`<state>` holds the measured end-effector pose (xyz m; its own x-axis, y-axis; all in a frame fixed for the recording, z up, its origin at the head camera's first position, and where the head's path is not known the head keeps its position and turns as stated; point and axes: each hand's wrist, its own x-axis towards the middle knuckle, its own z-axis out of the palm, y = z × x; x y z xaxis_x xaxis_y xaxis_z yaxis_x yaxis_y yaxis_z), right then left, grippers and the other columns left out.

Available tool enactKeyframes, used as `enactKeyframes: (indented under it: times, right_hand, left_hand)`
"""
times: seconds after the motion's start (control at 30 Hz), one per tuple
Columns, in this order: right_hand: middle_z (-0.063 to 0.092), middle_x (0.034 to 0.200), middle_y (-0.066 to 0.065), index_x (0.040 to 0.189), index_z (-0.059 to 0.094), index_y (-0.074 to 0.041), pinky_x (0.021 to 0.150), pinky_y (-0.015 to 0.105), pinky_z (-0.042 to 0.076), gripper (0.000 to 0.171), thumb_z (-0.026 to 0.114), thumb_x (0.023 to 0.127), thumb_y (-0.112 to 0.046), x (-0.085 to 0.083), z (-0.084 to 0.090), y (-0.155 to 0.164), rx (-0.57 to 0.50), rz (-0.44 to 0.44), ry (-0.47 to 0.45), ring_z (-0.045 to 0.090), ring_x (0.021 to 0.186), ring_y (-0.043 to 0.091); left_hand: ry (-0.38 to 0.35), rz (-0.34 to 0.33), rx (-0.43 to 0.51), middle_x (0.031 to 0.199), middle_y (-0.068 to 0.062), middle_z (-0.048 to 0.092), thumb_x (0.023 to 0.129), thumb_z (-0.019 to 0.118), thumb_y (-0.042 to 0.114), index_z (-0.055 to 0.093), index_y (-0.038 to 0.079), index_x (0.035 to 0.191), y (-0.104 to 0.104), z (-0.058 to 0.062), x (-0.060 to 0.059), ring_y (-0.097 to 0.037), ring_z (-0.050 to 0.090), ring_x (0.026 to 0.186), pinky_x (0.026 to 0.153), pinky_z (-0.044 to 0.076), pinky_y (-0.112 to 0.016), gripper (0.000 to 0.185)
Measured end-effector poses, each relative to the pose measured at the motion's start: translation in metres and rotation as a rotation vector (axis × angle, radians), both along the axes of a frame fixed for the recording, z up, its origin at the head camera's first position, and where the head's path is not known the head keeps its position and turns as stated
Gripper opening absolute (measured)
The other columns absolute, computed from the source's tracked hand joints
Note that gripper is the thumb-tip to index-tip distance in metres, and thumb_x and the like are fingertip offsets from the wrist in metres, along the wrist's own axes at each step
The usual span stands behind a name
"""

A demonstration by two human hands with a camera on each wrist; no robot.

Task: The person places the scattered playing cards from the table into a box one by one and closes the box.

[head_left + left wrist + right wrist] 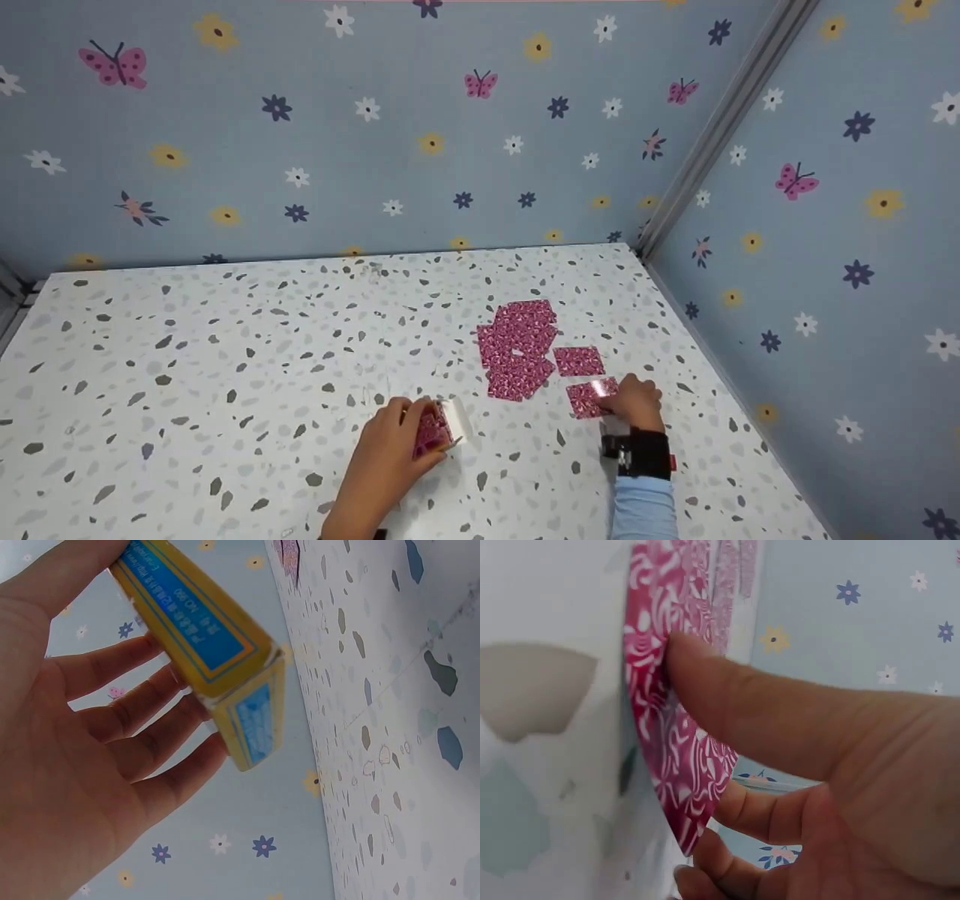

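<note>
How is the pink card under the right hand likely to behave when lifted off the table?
The card probably bends easily: in the right wrist view it curves where the right hand presses its thumb on it. It looks thin and light, so it likely slides on the smooth table. Lying flat, its edge may be hard to catch.

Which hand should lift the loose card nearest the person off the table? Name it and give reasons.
Right. The right hand already presses its thumb on that card, while the left hand is busy gripping the card box.
</note>
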<state>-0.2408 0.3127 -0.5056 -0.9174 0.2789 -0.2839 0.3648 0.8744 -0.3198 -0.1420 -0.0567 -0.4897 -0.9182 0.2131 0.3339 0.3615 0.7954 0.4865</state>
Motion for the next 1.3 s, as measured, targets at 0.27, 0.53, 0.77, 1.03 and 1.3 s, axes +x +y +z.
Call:
enactKeyframes:
  times: [0.27, 0.53, 0.77, 1.03, 1.3]
  right_hand:
    - [0.048, 0.073, 0.008, 0.078, 0.043, 0.0, 0.057, 0.028, 0.04, 0.012, 0.054, 0.077, 0.005, 0.007, 0.017, -0.001, -0.229, -0.001, 0.082, 0.048, 0.067, 0.02]
    - [0.059, 0.096, 0.024, 0.117, 0.049, 0.01, 0.063, 0.032, 0.05, 0.036, 0.045, 0.082, 0.008, 0.014, 0.032, -0.005, -0.249, 0.018, 0.109, 0.06, 0.077, 0.028]
    - [0.059, 0.087, 0.023, 0.136, 0.039, 0.005, 0.06, 0.034, 0.053, 0.055, 0.043, 0.082, 0.014, 0.016, 0.037, -0.008, -0.349, 0.033, 0.115, 0.062, 0.065, 0.025]
    - [0.057, 0.099, 0.023, 0.135, 0.043, 0.003, 0.067, 0.039, 0.057, 0.053, 0.046, 0.083, 0.015, 0.014, 0.04, -0.018, -0.474, 0.057, 0.122, 0.06, 0.068, 0.02]
    - [0.055, 0.106, 0.022, 0.129, 0.046, -0.002, 0.064, 0.037, 0.057, 0.049, 0.05, 0.082, 0.011, 0.013, 0.045, -0.05, -0.609, 0.181, 0.142, 0.063, 0.075, 0.021]
  left_hand:
    - [-0.006, -0.002, -0.001, 0.104, -0.011, 0.054, 0.068, 0.078, 0.042, 0.055, 0.006, 0.12, 0.001, -0.001, -0.002, -0.024, 0.056, 0.089, 0.082, 0.049, -0.043, 0.068]
    - [-0.014, 0.003, -0.008, 0.104, -0.011, 0.054, 0.069, 0.079, 0.039, 0.054, 0.007, 0.12, 0.001, 0.0, -0.001, -0.023, 0.055, 0.09, 0.081, 0.048, -0.043, 0.065]
    - [-0.021, 0.006, -0.007, 0.105, -0.011, 0.054, 0.069, 0.079, 0.039, 0.054, 0.007, 0.12, 0.001, -0.001, -0.001, -0.025, 0.056, 0.091, 0.083, 0.048, -0.045, 0.066]
    - [-0.035, 0.009, 0.003, 0.106, -0.01, 0.054, 0.069, 0.078, 0.042, 0.054, 0.008, 0.121, 0.001, -0.001, -0.001, -0.024, 0.056, 0.092, 0.084, 0.048, -0.043, 0.066]
    - [-0.037, -0.002, 0.0, 0.107, -0.012, 0.054, 0.068, 0.079, 0.038, 0.054, 0.005, 0.122, 0.001, -0.001, 0.0, -0.026, 0.056, 0.093, 0.085, 0.048, -0.045, 0.068]
